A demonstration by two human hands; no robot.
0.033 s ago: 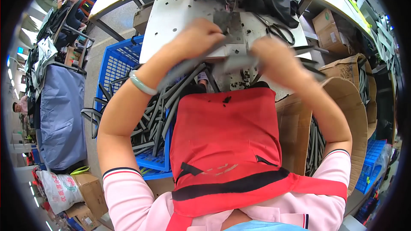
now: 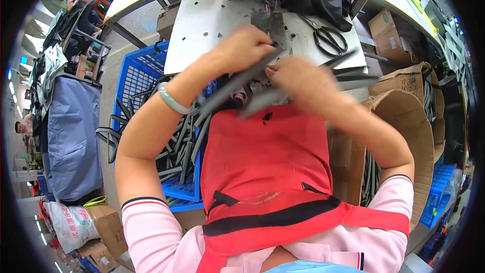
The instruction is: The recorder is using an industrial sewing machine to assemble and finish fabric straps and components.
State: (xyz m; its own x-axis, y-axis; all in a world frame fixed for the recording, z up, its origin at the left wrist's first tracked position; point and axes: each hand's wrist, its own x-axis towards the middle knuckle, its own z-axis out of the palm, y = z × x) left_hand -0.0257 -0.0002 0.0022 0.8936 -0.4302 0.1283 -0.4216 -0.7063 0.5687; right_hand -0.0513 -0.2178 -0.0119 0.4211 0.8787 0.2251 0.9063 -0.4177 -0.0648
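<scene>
My left hand (image 2: 247, 50) is closed round the upper end of a long dark grey strip (image 2: 226, 90), which slants down toward the blue crate. Close beside it my right hand (image 2: 307, 78), blurred by motion, is closed on a lighter grey strip (image 2: 260, 101) that hangs over the table's front edge. More grey and black strips (image 2: 356, 80) stick out to the right from behind my right hand; whether it grips them too I cannot tell. Both hands are in front of the sewing machine (image 2: 269, 1), near its metal plate (image 2: 273, 24).
Black-handled scissors (image 2: 328, 39) and dark cloth (image 2: 331, 7) lie on the white table (image 2: 189, 40), among small black scraps. To the left stands a blue plastic crate (image 2: 132, 73) full of strips. Cardboard boxes (image 2: 406, 114) with strips stand at the right. My red apron (image 2: 268, 156) covers my lap.
My right hand has come left and slightly down, close to my left hand. The strips at the hands have swung downward, and my left hand has shifted slightly.
</scene>
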